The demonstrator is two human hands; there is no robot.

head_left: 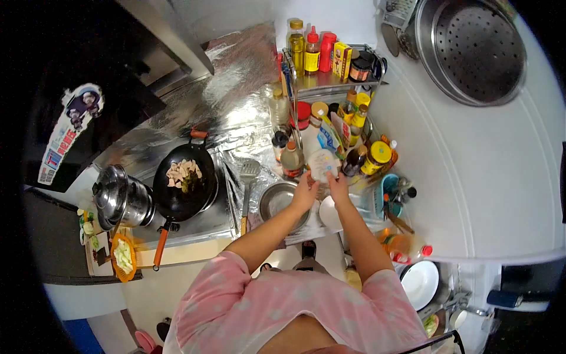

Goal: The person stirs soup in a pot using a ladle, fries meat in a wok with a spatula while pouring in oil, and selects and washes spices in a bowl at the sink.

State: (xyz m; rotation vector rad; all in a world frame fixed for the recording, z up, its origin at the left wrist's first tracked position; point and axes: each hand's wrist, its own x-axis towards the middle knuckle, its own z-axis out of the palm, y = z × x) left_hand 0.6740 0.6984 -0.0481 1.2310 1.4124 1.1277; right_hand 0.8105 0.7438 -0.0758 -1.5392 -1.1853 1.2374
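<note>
Both my hands hold a pale, whitish container (323, 164) in front of the crowded seasoning bottles. My left hand (305, 193) grips its lower left side, and my right hand (338, 187) its lower right side. Just below lie a metal bowl (272, 203), left of my hands, and a white bowl (330, 213) under them. A brown bottle with a pinkish cap (292, 160) stands close to the container's left. A yellow-lidded jar (377, 156) is to its right. The container's contents cannot be made out.
A black wok (177, 203) with pale pieces and something dark sits on the stove, beside a lidded steel pot (121, 200). A slotted spatula (249, 171) lies on the counter. Bottles fill a metal rack (318, 91). An orange basket (123, 272) holds cut vegetables.
</note>
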